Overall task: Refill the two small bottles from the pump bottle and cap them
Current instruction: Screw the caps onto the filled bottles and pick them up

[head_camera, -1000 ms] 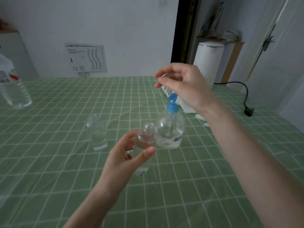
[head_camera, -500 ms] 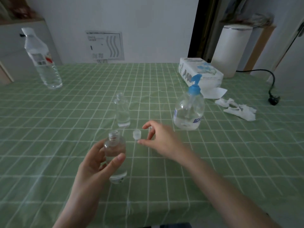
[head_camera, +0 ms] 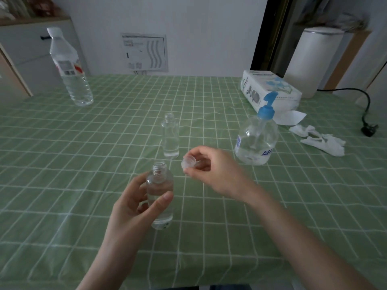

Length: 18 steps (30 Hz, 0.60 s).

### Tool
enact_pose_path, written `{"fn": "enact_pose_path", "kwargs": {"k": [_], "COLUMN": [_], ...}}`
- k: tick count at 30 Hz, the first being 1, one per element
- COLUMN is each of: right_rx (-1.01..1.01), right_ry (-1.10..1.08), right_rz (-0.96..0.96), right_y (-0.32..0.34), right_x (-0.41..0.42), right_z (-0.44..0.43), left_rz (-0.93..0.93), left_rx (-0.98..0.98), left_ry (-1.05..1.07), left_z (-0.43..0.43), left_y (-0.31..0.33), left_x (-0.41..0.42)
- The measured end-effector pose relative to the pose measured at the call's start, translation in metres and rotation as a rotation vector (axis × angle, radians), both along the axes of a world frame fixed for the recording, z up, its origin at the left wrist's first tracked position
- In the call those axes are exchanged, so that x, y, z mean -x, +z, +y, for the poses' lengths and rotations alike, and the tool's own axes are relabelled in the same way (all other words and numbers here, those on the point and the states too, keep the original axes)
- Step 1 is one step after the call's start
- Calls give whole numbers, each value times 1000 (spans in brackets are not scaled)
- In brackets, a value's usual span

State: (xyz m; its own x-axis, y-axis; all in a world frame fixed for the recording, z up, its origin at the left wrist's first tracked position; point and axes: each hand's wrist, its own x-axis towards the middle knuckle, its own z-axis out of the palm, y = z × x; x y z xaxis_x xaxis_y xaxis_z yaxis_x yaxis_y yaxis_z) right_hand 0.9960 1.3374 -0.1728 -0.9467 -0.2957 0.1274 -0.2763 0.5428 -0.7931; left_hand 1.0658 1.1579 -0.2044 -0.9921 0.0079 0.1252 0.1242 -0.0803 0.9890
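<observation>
At frame center, the left hand (head_camera: 136,206) grips 1 uncapped small bottle (head_camera: 160,195) upright. The right hand (head_camera: 213,170) pinches a clear cap (head_camera: 189,162) beside its neck. The pump bottle (head_camera: 256,139) stands center right on the worktop (head_camera: 83,164).

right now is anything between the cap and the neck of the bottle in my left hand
Nothing visible. The cap, pinched in the right hand, hangs just right of the open neck of the small bottle the left hand holds; only air lies between.
</observation>
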Motion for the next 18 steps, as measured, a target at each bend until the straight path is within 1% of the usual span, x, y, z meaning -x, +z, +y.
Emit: {"fn": "enact_pose_path", "kwargs": {"k": [2, 4, 7, 10, 12, 18], "right_rx": [56, 46, -25, -126, -154, -106], "right_ry": [81, 130, 160, 215, 230, 231], "right_rz": [-11, 4, 9, -4, -14, -4], "right_y": [11, 22, 36, 46, 51, 65], "right_x": [-14, -27, -41, -50, -53, -55], "right_z": [8, 14, 19, 25, 29, 36], "left_rz": [4, 11, 1, -5, 2, 14], "left_rx": [29, 64, 101, 104, 97, 141], "left_ry": [-25, -35, -38, -61, -77, -82], "left_z": [1, 4, 9, 14, 17, 25], "left_y": [1, 3, 4, 6, 7, 11], "left_x": [-3, -7, -13, -18, -21, -22]}}
